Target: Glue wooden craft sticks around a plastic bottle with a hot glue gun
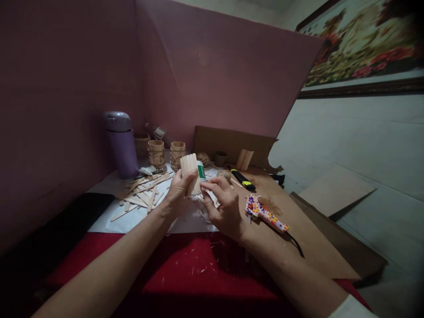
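My left hand (180,187) is closed around a row of upright wooden craft sticks (188,164), held above the white sheet. Against their right side shows a white and green cylinder (201,170); the sticks seem to be fixed round it. My right hand (223,205) is at the lower right of this piece, thumb and index finger drawn together by its edge. Whatever lies between those fingertips is too small to make out. Loose craft sticks (150,198) are scattered to the left of my left hand. A flower-patterned glue gun (265,214) lies right of my right hand.
Stick-covered cups (156,154) stand at the back, near a purple bottle (122,143). Behind my hands are a twine ball (224,176), a dark small pot (220,158), another stick piece (245,159) and a yellow-black cutter (243,180). Cardboard (311,247) covers the right side.
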Demonstrator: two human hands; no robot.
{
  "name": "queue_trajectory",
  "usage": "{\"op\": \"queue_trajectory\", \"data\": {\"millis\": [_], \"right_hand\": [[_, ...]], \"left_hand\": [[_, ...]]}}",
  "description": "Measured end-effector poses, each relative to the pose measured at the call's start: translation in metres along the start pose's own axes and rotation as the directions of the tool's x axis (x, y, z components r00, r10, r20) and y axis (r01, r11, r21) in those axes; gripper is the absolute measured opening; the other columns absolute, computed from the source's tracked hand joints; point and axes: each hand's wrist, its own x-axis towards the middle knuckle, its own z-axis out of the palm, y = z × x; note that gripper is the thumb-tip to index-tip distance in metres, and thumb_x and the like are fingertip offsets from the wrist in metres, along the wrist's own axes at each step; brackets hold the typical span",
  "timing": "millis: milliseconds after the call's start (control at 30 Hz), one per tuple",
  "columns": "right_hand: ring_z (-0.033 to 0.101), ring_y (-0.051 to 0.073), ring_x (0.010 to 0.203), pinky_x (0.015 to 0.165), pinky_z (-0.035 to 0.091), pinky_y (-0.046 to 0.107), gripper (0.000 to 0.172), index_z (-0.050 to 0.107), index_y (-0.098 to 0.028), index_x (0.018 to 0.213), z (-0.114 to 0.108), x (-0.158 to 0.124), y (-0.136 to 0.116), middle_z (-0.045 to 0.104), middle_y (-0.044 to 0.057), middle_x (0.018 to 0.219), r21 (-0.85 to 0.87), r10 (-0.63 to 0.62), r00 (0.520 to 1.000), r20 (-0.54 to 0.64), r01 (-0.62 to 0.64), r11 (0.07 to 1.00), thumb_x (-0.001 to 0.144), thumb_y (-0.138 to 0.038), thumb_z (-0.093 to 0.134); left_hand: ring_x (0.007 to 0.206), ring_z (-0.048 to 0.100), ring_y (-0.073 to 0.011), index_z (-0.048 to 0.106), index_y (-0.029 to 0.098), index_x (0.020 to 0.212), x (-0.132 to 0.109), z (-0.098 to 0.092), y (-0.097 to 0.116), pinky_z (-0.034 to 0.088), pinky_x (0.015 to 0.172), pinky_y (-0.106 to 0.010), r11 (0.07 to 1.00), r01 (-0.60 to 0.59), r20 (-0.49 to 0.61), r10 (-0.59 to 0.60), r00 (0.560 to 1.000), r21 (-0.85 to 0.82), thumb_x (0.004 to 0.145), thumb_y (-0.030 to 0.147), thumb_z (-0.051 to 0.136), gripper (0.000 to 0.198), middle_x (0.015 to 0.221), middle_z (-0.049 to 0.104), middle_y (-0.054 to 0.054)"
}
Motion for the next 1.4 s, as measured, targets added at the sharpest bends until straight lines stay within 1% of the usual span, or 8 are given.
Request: {"op": "queue_trajectory", "data": {"millis": [267,400,600,933,1100,1267,1333,1400], "right_hand": [[0.064,0.022,0.093,0.078,0.055,0.036,0.023,0.066,-0.02,0.11,-0.004,0.001,0.012,0.066,0.009,0.1,-0.116,-0.117,0.991,0.058,0.123,0.986,0.092,-0.034,0.064],[0.065,0.019,0.09,0.076,0.054,0.032,0.018,0.068,-0.02,0.105,-0.007,0.004,0.016,0.069,0.008,0.095,-0.176,-0.203,0.978,0.05,0.209,0.962,0.094,-0.033,0.062],[0.065,0.019,0.087,0.074,0.054,0.031,0.015,0.067,-0.019,0.102,-0.008,0.006,0.019,0.069,0.008,0.093,-0.143,-0.256,0.967,0.022,0.256,0.956,0.092,-0.029,0.064],[0.065,0.022,0.094,0.079,0.055,0.036,0.033,0.065,-0.019,0.111,-0.012,0.006,0.022,0.068,0.01,0.1,-0.096,-0.215,0.976,0.023,0.217,0.971,0.088,-0.043,0.068],[0.065,0.022,0.096,0.08,0.055,0.037,0.027,0.065,-0.022,0.111,-0.014,0.005,0.023,0.068,0.009,0.101,-0.1,-0.175,0.983,0.059,0.18,0.979,0.09,-0.039,0.066],[0.064,0.021,0.093,0.079,0.054,0.037,0.021,0.066,-0.019,0.107,-0.014,0.004,0.028,0.066,0.01,0.1,-0.108,-0.126,0.992,0.018,0.127,0.986,0.093,-0.034,0.061],[0.063,0.021,0.092,0.079,0.053,0.036,0.021,0.067,-0.017,0.105,-0.013,0.003,0.03,0.065,0.011,0.1,-0.098,-0.1,0.995,0.02,0.101,0.99,0.093,-0.033,0.061],[0.063,0.021,0.091,0.078,0.052,0.034,0.021,0.069,-0.015,0.102,-0.011,0.002,0.033,0.066,0.011,0.097,-0.084,-0.081,0.993,0.088,0.088,0.992,0.094,-0.031,0.059]], "left_hand": [[0.068,0.058,-0.0122,0.058,0.017,0.102,-0.004,0.001,0.003,0.046,0.058,-0.022,0.997,-0.053,0.0,0.053,0.999,0.056,0.06,0.04,0.085,0.056,0.082,0.063,0.001],[0.069,0.059,-0.0136,0.056,0.016,0.106,-0.004,0.001,0.002,0.046,0.058,-0.023,0.996,-0.053,0.035,0.051,0.998,0.074,0.061,0.042,0.085,0.06,0.085,0.063,-0.002],[0.07,0.057,-0.0131,0.056,0.015,0.108,-0.004,0.0,0.001,0.045,0.056,-0.022,0.992,-0.073,0.075,0.065,0.995,0.104,0.064,0.044,0.083,0.059,0.087,0.062,-0.003],[0.073,0.06,-0.0164,0.055,0.018,0.111,-0.007,0.003,0.007,0.049,0.06,-0.027,0.99,-0.089,0.04,0.085,0.996,0.108,0.063,0.043,0.083,0.061,0.09,0.063,-0.003],[0.074,0.06,-0.017,0.055,0.018,0.11,-0.004,0.001,0.011,0.048,0.063,-0.027,0.988,-0.104,0.02,0.103,0.995,0.116,0.061,0.043,0.083,0.061,0.09,0.063,-0.003],[0.082,0.06,-0.019,0.053,0.019,0.109,0.016,-0.018,0.016,0.047,0.071,-0.029,0.931,-0.204,-0.091,0.241,0.966,0.303,0.05,0.032,0.087,0.07,0.094,0.064,-0.003],[0.082,0.058,-0.0195,0.053,0.018,0.102,0.025,-0.027,0.017,0.045,0.072,-0.029,0.907,-0.177,-0.107,0.234,0.966,0.383,0.044,0.025,0.087,0.067,0.091,0.062,-0.002],[0.081,0.057,-0.0196,0.052,0.019,0.096,0.03,-0.034,0.017,0.044,0.07,-0.028,0.872,-0.144,-0.128,0.228,0.965,0.469,0.036,0.018,0.086,0.069,0.086,0.06,0.0]]}}
